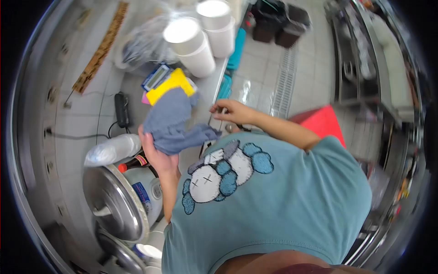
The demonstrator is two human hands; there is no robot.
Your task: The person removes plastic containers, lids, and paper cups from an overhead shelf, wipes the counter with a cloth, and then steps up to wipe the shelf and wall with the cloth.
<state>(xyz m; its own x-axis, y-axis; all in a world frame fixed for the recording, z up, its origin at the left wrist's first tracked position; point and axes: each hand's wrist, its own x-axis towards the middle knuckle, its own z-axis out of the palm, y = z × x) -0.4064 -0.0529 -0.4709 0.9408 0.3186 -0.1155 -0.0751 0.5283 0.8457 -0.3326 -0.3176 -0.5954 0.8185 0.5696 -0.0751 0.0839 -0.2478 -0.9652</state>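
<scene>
A crumpled grey-blue cloth (169, 116) hangs over the counter, with my left hand (159, 153) closed on its lower left side. The cloth's upper end overlaps a yellow sheet or packet (172, 86), and a loose tail of it points right. To the right of the cloth, near the counter's front edge, is my right hand (233, 112). Its fingers are loosely bent and apart, and I see nothing held in them. Just above the yellow piece lies a small device with a display (156, 76), perhaps a scale or calculator.
Stacked white paper cups (196, 52) stand at the back of the counter beside clear plastic bags (146, 43). A lidded metal pot (112, 203), a red-capped bottle (134, 162) and a plastic-wrapped roll (114, 150) are at left. Bins (278, 27) and a red object (321, 123) stand on the floor.
</scene>
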